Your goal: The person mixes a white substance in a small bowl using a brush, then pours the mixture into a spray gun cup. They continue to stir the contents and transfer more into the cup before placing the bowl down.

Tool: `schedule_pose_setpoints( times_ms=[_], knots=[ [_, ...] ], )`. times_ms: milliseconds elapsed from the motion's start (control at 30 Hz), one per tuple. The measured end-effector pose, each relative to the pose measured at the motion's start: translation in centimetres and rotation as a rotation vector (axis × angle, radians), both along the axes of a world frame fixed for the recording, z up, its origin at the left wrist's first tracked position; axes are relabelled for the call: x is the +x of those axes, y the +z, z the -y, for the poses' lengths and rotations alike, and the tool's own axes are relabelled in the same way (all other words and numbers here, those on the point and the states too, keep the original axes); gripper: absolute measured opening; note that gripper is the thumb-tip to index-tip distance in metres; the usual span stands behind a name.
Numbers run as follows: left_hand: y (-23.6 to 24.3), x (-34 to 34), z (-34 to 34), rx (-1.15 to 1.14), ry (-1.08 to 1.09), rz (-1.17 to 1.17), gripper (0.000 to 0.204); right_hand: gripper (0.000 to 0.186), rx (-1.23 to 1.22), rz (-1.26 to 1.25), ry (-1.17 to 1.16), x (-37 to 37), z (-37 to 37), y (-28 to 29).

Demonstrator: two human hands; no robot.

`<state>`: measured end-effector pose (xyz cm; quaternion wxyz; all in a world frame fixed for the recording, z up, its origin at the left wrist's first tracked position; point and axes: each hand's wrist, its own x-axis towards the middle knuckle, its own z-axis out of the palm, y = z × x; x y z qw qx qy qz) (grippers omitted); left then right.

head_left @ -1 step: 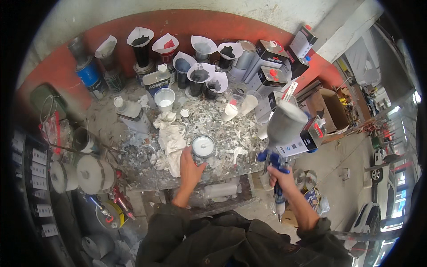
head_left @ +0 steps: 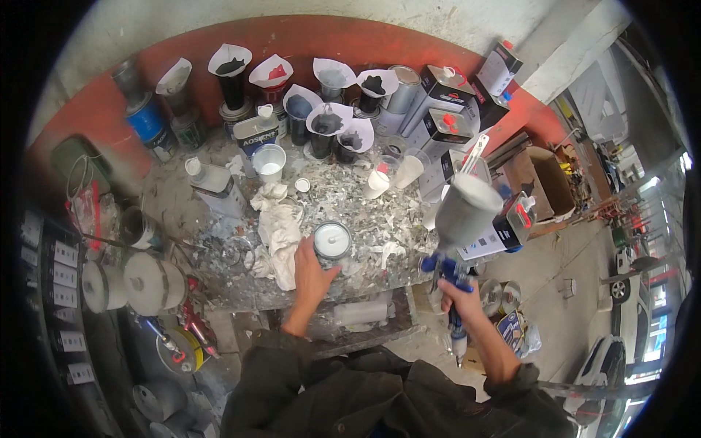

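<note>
My left hand [head_left: 312, 271] curls around the near left side of a round, grey-rimmed container [head_left: 332, 241] on the bench. White shows inside its rim, with a small round spot in the middle; I cannot tell whether that is a lid or liquid. In my right hand [head_left: 461, 298], at the bench's front right edge, is a blue-handled spray gun [head_left: 453, 271]. Its large grey cup [head_left: 469, 210] sits on top, tilted slightly. Beside the container, to its left, lies a crumpled white cloth [head_left: 281, 241].
Paint cups with paper strainers [head_left: 328, 120] line the back of the paint-crusted bench [head_left: 358, 208]. Metal cans [head_left: 445, 124] stand at the back right, a white cup [head_left: 269, 162] and a grey can [head_left: 216, 191] at the left. Mixing cups [head_left: 410, 168] stand right of centre.
The spray gun in my right hand has shifted slightly toward me and to the left. My left hand stays at the round container.
</note>
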<state>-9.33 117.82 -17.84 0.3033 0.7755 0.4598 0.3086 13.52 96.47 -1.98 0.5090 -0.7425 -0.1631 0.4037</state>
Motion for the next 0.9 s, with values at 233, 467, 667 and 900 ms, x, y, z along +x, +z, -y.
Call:
schedule_pose_setpoints(
  times_ms=[233,467,667,900],
  knots=[
    [-0.4,5.0,-2.3,-0.128,0.096,-0.165,0.106,0.026,-0.049,0.166,0.162,3.2,6.8,-4.0],
    [1.4,3.7,2.3,0.040,0.206,0.114,0.099,0.023,0.045,0.094,0.210,3.5,8.3,-6.9],
    [4.7,-8.6,15.5,-0.005,0.489,0.218,0.099,0.037,-0.185,0.270,0.760,6.0,6.7,-15.2],
    [1.1,-27.5,39.2,-0.326,1.426,0.033,0.095,0.027,-0.217,0.160,1.380,-17.0,0.8,-7.6]
  ],
)
